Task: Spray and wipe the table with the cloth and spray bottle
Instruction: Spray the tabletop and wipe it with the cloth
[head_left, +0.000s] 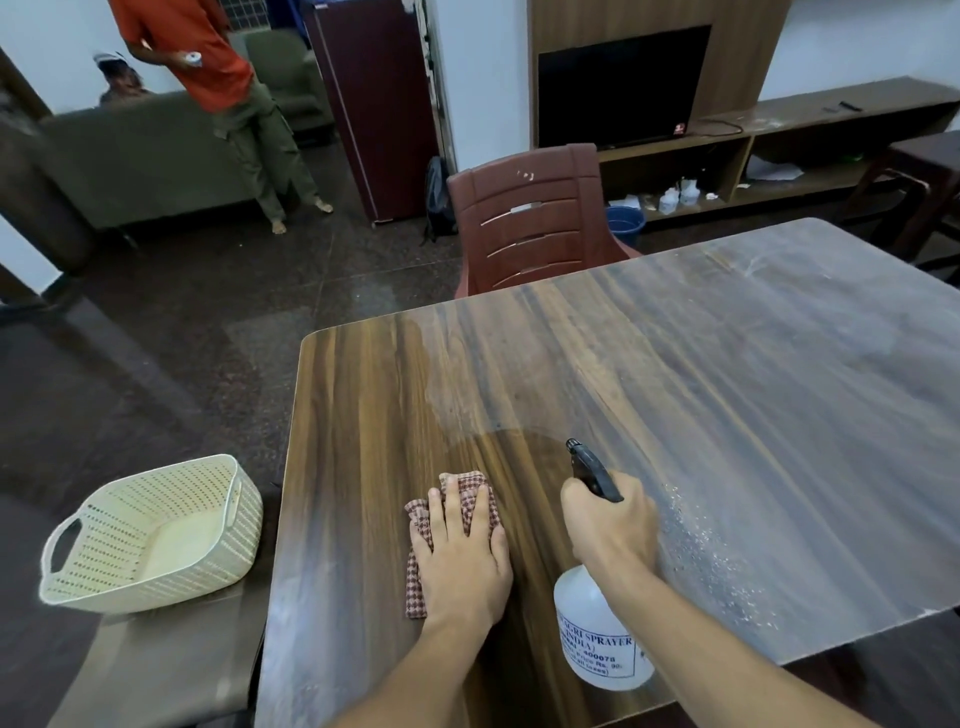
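Observation:
My left hand (462, 556) lies flat, fingers spread, pressing a red-and-white checked cloth (470, 496) onto the dark wooden table (727, 395). My right hand (610, 525) grips the neck of a white spray bottle (597, 639) held above the table's near edge. Its black nozzle (589, 465) points away toward the far side. Spray droplets (711, 551) speckle the wood just right of that hand. A hazy wet film covers the middle and right of the tabletop. The strip around the cloth looks darker.
A cream perforated plastic basket (150, 535) rests on a chair seat left of the table. A brown plastic chair (530, 218) stands at the far edge. A person in an orange shirt (208, 67) stands by a sofa. A blue bucket (626, 221) sits behind.

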